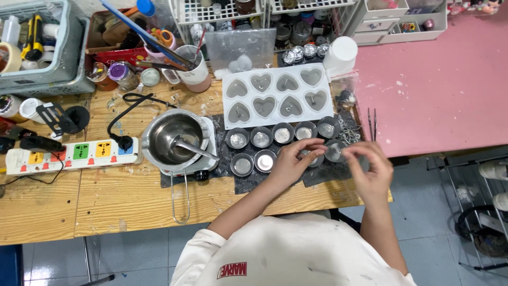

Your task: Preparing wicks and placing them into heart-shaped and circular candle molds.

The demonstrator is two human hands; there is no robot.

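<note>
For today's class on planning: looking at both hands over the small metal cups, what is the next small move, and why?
Probably set the small metal cup held between the left hand and right hand down in the front row, which holds fewer cups than the back row.

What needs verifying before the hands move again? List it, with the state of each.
1. Left hand over the small metal cups: ok.
2. Right hand pinching a cup: cannot tell, fingers hide it.
3. Cups standing upright on the dark mat: ok.
4. Heart mould lying flat behind the cups: ok.
5. Metal pot seated on its heater, handle over the table edge: not ok.
6. Tweezers beside the right hand: ok.
</note>
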